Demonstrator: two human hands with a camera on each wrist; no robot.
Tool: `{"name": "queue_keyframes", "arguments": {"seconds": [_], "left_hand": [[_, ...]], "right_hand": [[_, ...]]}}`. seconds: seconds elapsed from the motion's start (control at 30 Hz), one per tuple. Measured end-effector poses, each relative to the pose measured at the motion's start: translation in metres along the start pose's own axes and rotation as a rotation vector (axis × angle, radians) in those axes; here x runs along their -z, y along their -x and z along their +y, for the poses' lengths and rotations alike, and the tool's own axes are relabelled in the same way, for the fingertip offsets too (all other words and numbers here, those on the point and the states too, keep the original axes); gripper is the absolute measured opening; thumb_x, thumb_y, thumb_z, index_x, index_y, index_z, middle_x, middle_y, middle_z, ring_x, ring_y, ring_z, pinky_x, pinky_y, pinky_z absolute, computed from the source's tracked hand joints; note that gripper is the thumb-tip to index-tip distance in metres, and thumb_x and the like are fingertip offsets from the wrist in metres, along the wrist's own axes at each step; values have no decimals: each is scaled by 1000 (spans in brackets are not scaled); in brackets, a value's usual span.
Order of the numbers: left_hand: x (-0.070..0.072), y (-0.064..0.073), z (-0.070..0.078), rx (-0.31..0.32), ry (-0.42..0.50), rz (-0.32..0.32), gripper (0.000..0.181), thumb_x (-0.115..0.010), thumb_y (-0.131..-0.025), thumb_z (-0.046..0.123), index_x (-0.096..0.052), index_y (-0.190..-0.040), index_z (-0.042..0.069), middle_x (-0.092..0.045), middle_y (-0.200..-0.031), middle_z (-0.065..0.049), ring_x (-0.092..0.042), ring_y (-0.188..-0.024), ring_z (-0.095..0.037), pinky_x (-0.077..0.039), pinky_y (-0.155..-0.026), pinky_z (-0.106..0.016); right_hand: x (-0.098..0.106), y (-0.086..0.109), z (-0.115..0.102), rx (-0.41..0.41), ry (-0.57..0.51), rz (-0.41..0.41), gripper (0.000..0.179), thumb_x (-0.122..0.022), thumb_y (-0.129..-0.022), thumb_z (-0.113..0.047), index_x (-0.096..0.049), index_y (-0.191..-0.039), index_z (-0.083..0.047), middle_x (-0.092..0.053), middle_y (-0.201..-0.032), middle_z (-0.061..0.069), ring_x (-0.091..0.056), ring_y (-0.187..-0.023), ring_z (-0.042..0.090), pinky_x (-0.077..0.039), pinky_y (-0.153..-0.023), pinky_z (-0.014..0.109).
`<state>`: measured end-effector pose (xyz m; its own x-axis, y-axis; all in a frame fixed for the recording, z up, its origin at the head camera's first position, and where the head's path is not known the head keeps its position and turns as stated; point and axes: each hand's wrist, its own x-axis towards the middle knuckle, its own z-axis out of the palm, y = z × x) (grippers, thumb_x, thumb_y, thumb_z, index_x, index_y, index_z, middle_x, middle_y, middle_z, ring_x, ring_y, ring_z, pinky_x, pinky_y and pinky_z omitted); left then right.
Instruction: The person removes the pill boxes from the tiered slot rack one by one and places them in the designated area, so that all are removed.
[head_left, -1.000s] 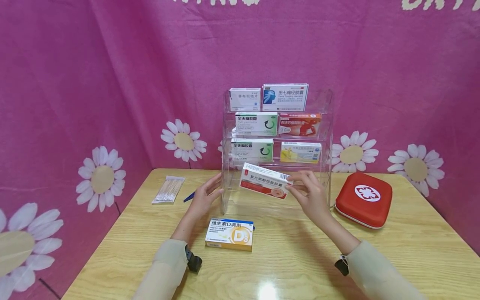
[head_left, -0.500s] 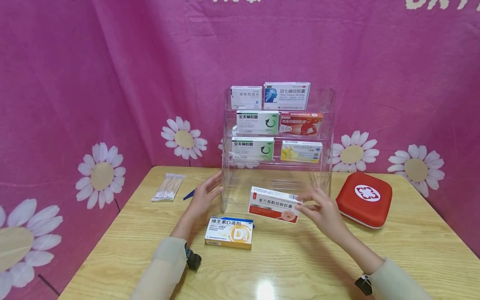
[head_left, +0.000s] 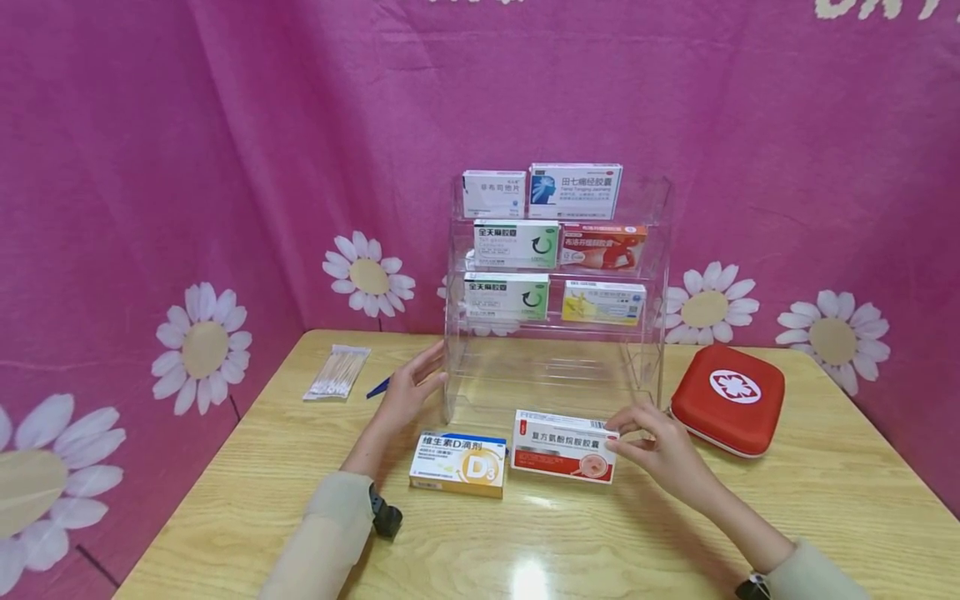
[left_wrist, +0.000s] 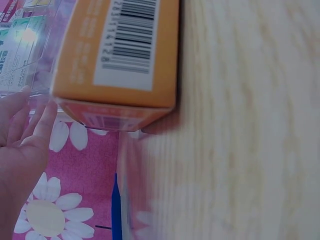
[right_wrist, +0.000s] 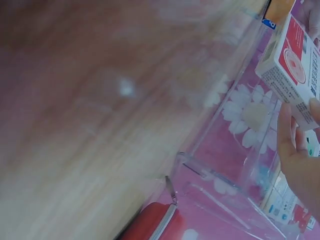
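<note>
the right hand pinches a white-red box between thumb and fingertips at its right end; the box reaches left from them, its front printed 复方氨酚烷胺胶囊, and whether its base meets the table i cannot tell. the left hand has its fingers extended against the left side of the clear rack. nearer the person than those fingers lies the d3 box, marked 维生素d滴剂, a barcode on its orange side. behind and above the right fingers, up the rack: a yellow box, print too small to read; a red box with 布洛芬缓释胶囊; a blue-head box with 田七痛经胶囊. right of the left fingers and higher: two green boxes, both 全天麻胶囊, then a white box, 非布司他片. just left of the left fingers is a blue tool, then packed swabs; right of the right fingers, a red case with a white emblem. farthest out, the pink cloth carries cream letters, cut off.
</note>
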<state>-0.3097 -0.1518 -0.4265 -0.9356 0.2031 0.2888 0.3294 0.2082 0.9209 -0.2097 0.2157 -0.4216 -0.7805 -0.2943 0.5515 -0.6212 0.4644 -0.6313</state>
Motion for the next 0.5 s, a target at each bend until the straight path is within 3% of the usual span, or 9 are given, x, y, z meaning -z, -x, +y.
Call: {"name": "queue_keyframes", "arguments": {"seconds": [0.33,0.5], "left_hand": [[1,-2,-6,-22,5,-10,55,-59,-94,-1,-41,-147,0,-42,-151,-21,-46,-137,-37,-44,-111,-39],[1,-2,-4,-16,15,-7,55,-59,-94,-1,-41,-147,0,-42,-152,-20,-46,-137,-37,-43,-112,-39]], "right_hand": [[1,6,10,-14,22,-97,23,-78,-77,1,-67,-94,-10,-64,-92,8,-63,-82,-2,-59,-62,19],[1,5,17,-35,11,-134,21,-77,-79,1,-67,-93,-9,-65,-92,8,-63,-82,-3,-60,-66,20]]}}
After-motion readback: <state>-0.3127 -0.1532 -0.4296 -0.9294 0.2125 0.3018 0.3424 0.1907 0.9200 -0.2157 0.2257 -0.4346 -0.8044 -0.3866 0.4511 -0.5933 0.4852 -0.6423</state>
